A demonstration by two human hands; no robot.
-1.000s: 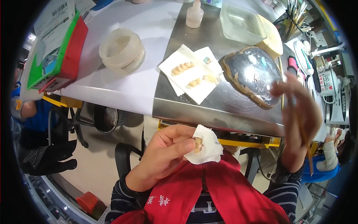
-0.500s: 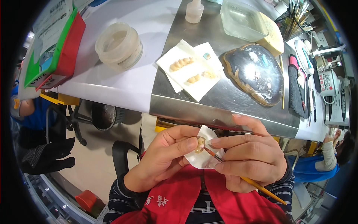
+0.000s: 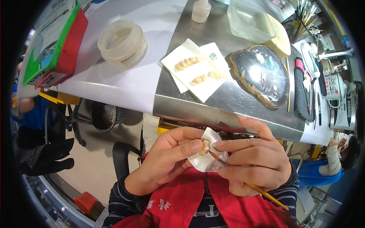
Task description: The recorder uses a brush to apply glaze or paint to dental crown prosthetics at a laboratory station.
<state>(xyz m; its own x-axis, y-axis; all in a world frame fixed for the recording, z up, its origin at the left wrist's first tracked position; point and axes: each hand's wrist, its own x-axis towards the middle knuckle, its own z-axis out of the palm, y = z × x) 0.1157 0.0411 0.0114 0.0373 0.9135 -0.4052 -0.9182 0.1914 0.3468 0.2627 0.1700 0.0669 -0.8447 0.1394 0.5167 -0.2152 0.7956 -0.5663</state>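
Observation:
Between thumb and fingers, my left hand pinches a small cream-coloured dental piece, shaped like joined teeth, on a folded white tissue. My right hand grips a fine paintbrush with a yellow-orange handle, its index finger raised. The dark brush tip meets or nearly meets the dental piece. Beyond my hands, white paper tissues lie on a metal plate, bearing a row of tooth-shaped pieces, two smaller ones and a little blue-green bit.
Right of the tissues lies a dark polished stone slab. Behind it stand a glass dish, a yellowish sponge and a brush holder. A cloudy jar, a small bottle and a red-green bin are on the table. Co-workers sit at both sides.
The view has shifted slightly. The paintbrush's handle end has swung a little upward and left; both hands keep their hold.

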